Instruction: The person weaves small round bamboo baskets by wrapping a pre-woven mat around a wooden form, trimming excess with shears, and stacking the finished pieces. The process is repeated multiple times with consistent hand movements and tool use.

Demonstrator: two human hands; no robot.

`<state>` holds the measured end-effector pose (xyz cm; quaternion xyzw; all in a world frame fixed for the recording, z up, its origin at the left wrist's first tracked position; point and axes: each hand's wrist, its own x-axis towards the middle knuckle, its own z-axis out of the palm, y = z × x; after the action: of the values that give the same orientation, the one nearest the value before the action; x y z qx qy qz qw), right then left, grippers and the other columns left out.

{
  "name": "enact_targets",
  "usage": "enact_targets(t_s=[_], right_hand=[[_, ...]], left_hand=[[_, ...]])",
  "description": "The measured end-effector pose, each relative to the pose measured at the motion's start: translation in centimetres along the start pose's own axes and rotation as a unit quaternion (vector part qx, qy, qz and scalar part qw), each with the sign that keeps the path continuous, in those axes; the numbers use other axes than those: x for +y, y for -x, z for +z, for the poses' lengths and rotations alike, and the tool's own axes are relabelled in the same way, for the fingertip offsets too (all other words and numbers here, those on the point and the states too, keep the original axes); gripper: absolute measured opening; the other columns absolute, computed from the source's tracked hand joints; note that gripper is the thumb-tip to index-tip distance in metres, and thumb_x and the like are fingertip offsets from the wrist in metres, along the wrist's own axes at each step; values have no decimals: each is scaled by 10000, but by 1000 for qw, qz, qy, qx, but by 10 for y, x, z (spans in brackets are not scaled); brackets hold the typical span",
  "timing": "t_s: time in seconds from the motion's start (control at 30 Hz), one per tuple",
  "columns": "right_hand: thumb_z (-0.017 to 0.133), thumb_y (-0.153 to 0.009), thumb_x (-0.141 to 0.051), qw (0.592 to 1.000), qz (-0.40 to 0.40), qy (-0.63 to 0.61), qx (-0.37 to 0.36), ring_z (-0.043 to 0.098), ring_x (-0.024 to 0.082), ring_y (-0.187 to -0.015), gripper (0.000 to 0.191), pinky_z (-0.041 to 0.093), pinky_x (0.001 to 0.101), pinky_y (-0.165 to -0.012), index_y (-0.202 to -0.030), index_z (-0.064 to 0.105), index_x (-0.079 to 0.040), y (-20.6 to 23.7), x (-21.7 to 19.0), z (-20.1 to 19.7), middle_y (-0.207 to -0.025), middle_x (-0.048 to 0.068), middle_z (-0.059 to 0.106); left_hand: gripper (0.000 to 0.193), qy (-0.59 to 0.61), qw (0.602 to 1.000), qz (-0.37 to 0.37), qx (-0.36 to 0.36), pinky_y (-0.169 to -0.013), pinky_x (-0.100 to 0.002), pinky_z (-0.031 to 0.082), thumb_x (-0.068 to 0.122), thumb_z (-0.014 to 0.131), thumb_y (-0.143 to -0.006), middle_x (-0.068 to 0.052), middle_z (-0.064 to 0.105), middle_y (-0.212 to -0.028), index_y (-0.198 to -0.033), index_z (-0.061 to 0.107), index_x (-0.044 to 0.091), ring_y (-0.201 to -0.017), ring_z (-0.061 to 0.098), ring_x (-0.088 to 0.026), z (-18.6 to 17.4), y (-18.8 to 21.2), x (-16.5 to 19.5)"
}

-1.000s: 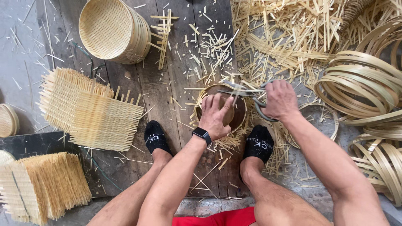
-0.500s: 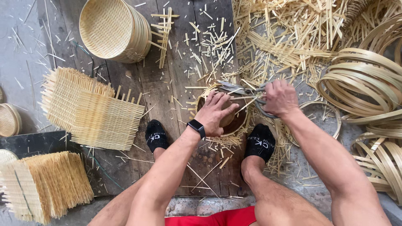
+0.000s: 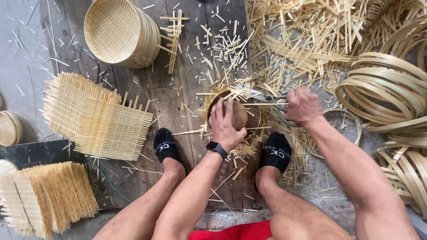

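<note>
my left hand (image 3: 224, 124) has slid down flat onto the small round bamboo basket (image 3: 235, 116) between my feet, pressing it to the plank floor (image 3: 187, 89), while my right hand (image 3: 303, 106) stays clenched round the scissors (image 3: 267, 97) at its far rim. the trimming looks part done to me: pale strip ends jut from the brown, bowl-like weave, offcuts (image 3: 222, 49) strewn beyond.

left hand (image 3: 224, 124): palm down, fingers spread | right hand (image 3: 303, 106): fist closed
</note>
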<state>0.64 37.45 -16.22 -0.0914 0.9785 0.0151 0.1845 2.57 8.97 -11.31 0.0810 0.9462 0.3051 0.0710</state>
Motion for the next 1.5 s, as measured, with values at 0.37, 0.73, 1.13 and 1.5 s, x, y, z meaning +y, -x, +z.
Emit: enact_targets(t_s=[0.37, 0.73, 1.13, 1.5], right_hand=[[594, -948, -436, 998, -29, 23, 44, 629, 208, -728, 412, 553, 336, -635, -953, 666, -30, -5, -14, -1, -816, 113, 653], [651, -849, -470, 994, -47, 26, 100, 631, 212, -725, 444, 551, 332, -633, -924, 663, -33, -9, -23, 2, -819, 116, 652], [665, -806, -388, 985, -41, 4, 166, 653, 250, -772, 388, 576, 379, -654, -918, 659, -17, -1, -15, 1, -843, 146, 671], [544, -764, -42, 990, -41, 30, 131, 616, 212, -725, 134, 543, 333, -685, -857, 640, -46, -9, -19, 0, -799, 125, 651]], left_hand=[[1181, -29, 994, 53, -94, -1161, -575, 308, 233, 854, -540, -166, 316, -1586, -1567, 288, 91, -1453, 290, -432, -16, -7, -10], [994, -66, 986, 86, -124, -1120, -598, 349, 335, 874, -617, -40, 387, -1561, -1500, 433, 217, -1416, 335, -400, -16, -11, -7], [1021, 1, 999, -52, -1, -1061, -596, 397, 275, 880, -581, -209, 312, -1510, -1504, 448, 335, -1309, 375, -470, 10, 7, 12], [998, -41, 992, 39, -110, -1109, -597, 370, 245, 860, -554, -152, 330, -1511, -1472, 484, 349, -1357, 347, -440, -16, -7, 5]])
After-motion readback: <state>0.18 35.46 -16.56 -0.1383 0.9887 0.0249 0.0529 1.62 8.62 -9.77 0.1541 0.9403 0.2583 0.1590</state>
